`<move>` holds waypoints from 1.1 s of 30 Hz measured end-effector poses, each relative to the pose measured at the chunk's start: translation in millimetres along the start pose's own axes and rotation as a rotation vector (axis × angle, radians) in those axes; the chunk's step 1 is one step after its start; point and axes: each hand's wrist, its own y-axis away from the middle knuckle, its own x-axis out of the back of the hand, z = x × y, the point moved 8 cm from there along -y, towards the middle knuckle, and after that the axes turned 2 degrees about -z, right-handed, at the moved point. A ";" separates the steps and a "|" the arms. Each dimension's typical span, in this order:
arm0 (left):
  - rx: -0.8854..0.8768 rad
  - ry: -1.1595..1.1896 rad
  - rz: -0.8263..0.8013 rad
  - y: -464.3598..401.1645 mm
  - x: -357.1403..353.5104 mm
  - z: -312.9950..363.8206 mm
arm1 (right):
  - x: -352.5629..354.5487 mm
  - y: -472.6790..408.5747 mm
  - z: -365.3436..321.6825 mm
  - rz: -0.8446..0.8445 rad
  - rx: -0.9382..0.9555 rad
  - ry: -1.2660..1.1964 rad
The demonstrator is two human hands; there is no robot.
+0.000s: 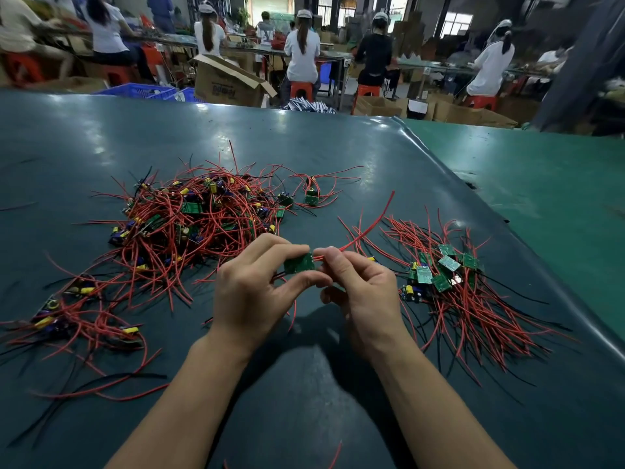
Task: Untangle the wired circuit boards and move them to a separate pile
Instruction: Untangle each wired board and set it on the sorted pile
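Circuit board (299,263) pinched between left hand (252,292) fingers (283,249).

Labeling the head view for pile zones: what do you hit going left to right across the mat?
small loose cluster of boards → big tangled pile → left hand → held circuit board → right hand → sorted pile → lighter green table surface

1. The tangled pile (199,218) is blocking the far left of the table (338,147).
2. The sorted pile (449,282) is filling the right side.
3. A small cluster (67,319) is crowding the near left.
4. A bare strip is lying open between the two piles.
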 end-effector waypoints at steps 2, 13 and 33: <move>0.008 -0.010 -0.019 0.2 -3.4 -1.4 | 8.6 -0.5 -2.9 0.079 0.042 0.114; 0.010 -0.003 -0.026 1.6 -7.6 -10.4 | 55.3 -4.4 -4.5 0.415 -0.081 -0.219; 0.010 0.012 -0.054 4.2 -7.9 -11.3 | 68.1 -5.4 3.1 0.484 -0.158 -0.326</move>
